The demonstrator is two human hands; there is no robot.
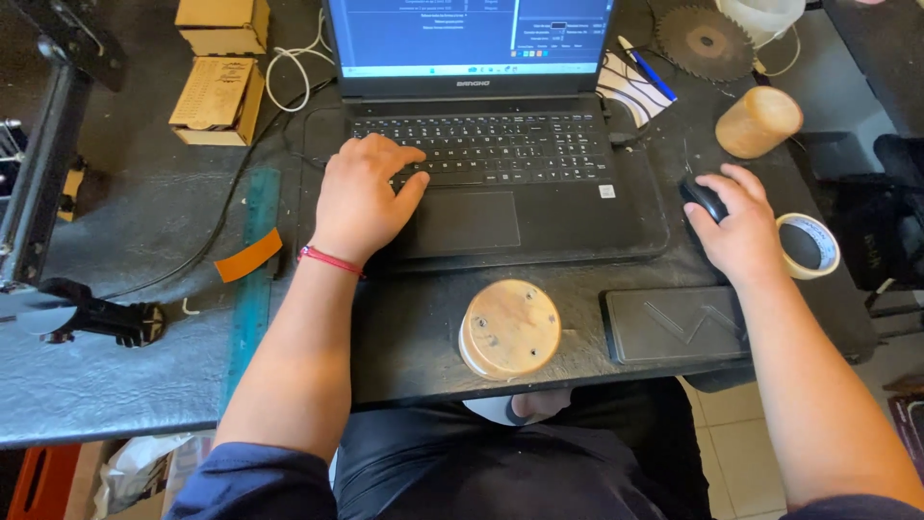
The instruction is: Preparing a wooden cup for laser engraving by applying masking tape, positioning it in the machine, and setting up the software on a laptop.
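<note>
Around the laptop (pixel 481 144), the left hand (pixel 361 197) rests on its keyboard's left side, the right hand (pixel 736 226) covers a mouse (pixel 705 199) just right of it, a wooden disc (pixel 510 329) lies before it, and two small boxes (pixel 219 96) sit to its left.

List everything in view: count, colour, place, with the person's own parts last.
laptop: one, black, desk centre, screen lit
mouse: one, black, right of laptop
wooden cylinder: one, tan, front edge of desk
second wooden cylinder: one, tan, lying right rear
tape roll: one, cream, right of mouse
saw blade: one, brown-grey, rear right
wooden boxes: two, tan, rear left
ruler: one, teal, left of laptop
black pad: one, front right
pen: one, blue, right of screen
left hand: on laptop keyboard, red wristband
right hand: on mouse
</note>
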